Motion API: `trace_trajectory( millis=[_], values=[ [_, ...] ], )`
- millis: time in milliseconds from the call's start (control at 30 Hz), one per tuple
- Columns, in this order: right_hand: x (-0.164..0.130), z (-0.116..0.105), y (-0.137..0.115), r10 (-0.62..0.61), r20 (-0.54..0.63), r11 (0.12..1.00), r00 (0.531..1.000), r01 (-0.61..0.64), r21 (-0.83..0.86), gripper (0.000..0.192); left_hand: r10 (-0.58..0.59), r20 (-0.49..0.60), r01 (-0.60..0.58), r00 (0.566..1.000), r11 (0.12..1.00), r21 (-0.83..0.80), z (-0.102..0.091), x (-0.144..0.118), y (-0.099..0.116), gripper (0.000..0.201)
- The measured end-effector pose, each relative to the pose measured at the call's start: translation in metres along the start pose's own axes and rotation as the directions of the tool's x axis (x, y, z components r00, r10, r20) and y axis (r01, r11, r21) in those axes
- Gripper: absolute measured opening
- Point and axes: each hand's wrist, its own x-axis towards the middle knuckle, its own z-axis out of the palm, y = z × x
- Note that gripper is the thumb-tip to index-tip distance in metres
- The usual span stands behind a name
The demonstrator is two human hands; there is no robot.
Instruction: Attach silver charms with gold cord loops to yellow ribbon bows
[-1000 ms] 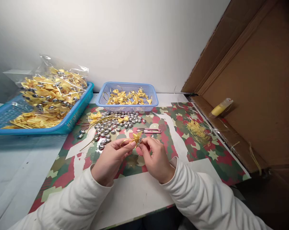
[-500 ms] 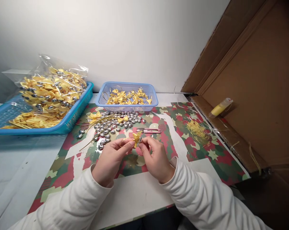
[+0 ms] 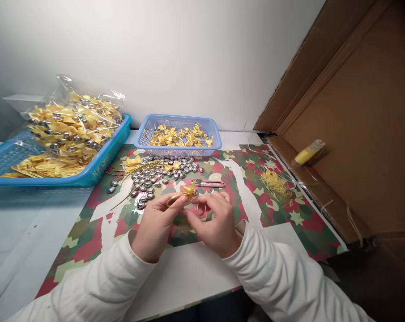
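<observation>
Between the thumb and fingers of my left hand (image 3: 160, 221) is a yellow ribbon bow (image 3: 189, 190) with a looped gold cord and a small silver bell at its right side. My right hand (image 3: 215, 221) is just right of the bow, thumb and index finger apart; whether a fingertip touches the bell is unclear. Just beyond the hands lie pink-handled thread snips (image 3: 209, 184). Many silver bells (image 3: 158, 176) are heaped to the left of the snips, with gold cords (image 3: 124, 197) and a few yellow bows (image 3: 132, 163) among them.
Behind the bells stands a blue basket (image 3: 145, 145) of finished-looking bows with cords. A larger blue basket (image 3: 98, 172) at left bears ribbons and a clear bag (image 3: 78, 118) of bows. Yellow thread scraps (image 3: 276, 185) lie right. A cardboard wall (image 3: 353, 129) with a yellow-filled tube (image 3: 308, 153) bounds that side.
My right thumb and index finger have come apart from the bell, and the thumb has dropped lower left. The bow stays in my left hand, slightly turned.
</observation>
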Motion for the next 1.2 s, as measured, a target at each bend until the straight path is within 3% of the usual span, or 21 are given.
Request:
trace_trajectory(
  millis=[267,433,567,700,767,833,967,1033,1100,1200],
  values=[
    [0.001,0.003,-0.001,-0.047,-0.077,0.997,0.996,0.042,-0.058,0.014,-0.138,0.017,0.139,0.99,0.98,-0.143,0.008,0.001,0.004,0.034],
    [0.001,0.004,0.001,-0.08,-0.117,0.994,0.99,0.07,-0.085,0.016,-0.118,0.003,0.117,0.993,0.98,-0.158,0.008,0.001,0.005,0.037],
    [0.003,0.001,-0.002,0.053,-0.049,0.997,0.997,-0.05,0.059,0.016,-0.123,0.025,0.125,0.992,0.973,-0.196,0.006,0.001,0.004,0.037],
    [0.004,-0.001,-0.007,0.21,0.043,0.95,0.977,-0.215,0.226,0.016,-0.128,0.027,0.131,0.991,0.957,-0.261,0.006,0.001,0.003,0.032],
    [0.005,0.0,-0.008,0.309,0.092,0.884,0.947,-0.322,0.339,0.015,-0.127,0.017,0.127,0.992,0.95,-0.285,0.006,0.001,0.003,0.031],
    [0.007,0.002,-0.008,0.419,0.193,0.745,0.887,-0.458,0.485,0.015,-0.131,0.019,0.131,0.991,0.946,-0.298,0.006,0.0,0.004,0.031],
    [0.012,0.004,-0.004,0.503,0.484,0.371,0.716,-0.685,0.627,0.026,-0.142,0.041,0.148,0.989,0.94,-0.306,0.006,-0.001,0.005,0.032],
    [0.015,0.004,-0.001,0.51,0.575,0.252,0.64,-0.75,0.612,0.033,-0.144,0.047,0.151,0.988,0.943,-0.296,0.006,-0.001,0.006,0.032],
    [0.016,0.004,0.003,0.519,0.602,0.203,0.606,-0.772,0.602,0.036,-0.135,0.045,0.142,0.99,0.95,-0.277,0.007,-0.001,0.006,0.033],
    [0.015,0.003,0.009,0.52,0.564,0.253,0.641,-0.747,0.615,0.034,-0.105,0.012,0.105,0.994,0.97,-0.22,0.007,0.0,0.006,0.033]
  ],
)
